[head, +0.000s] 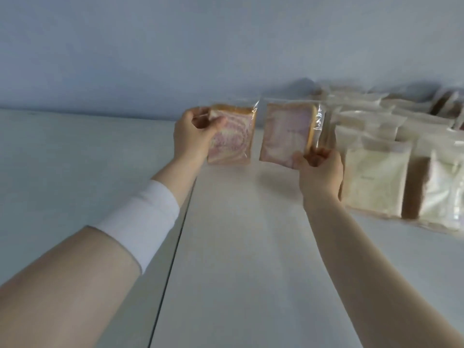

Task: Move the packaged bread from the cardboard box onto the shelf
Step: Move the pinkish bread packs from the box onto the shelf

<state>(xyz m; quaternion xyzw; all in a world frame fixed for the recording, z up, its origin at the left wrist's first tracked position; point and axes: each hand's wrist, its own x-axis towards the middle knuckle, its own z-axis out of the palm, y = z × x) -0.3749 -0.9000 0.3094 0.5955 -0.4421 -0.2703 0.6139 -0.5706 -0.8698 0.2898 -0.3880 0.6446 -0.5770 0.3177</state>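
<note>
While both arms reach out over the white shelf (238, 234), I see my left hand (193, 131) pinching the upper left corner of the first packet (233, 139) of swirled bread, thumb and fingers curled on its clear wrapper. My right hand (319, 169) grips the lower right corner of the second packet (286, 134). Both packets stand upright over the shelf, near each other but apart, the second just beside the row of packaged loaves (376, 172) on the right. A white band (140, 222) wraps my left forearm.
</note>
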